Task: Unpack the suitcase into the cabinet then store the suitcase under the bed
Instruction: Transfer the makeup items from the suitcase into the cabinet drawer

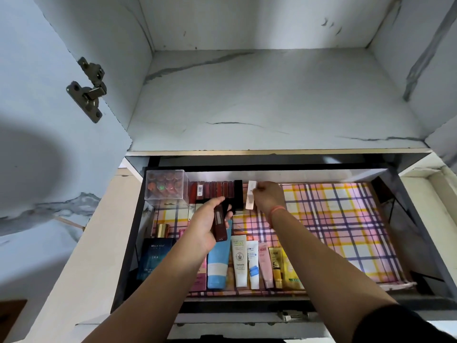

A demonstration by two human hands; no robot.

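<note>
Drawer point(309, 175) of the cabinet point(259, 21) is drawn out beneath a marbled shelf point(272, 100) and is lined with a checked sheet point(333, 219). A dark red tube point(219, 226) is held in the left grip point(205, 226), with fingers and thumb curled round it, above the left part of the drawer. A pale tube point(250, 196) is pinched by the right grip point(268, 196) at the back wall of the drawer, just beside a black case point(238, 194) and a row of red lipsticks point(215, 189). A clear box point(165, 184) is set in the back left corner. A blue bottle point(154, 256) with a gold cap and a line of tubes point(239, 261) are placed along the front edge. The cabinet door point(49, 70) is swung open at the left, with its hinge point(87, 90) exposed.
</note>
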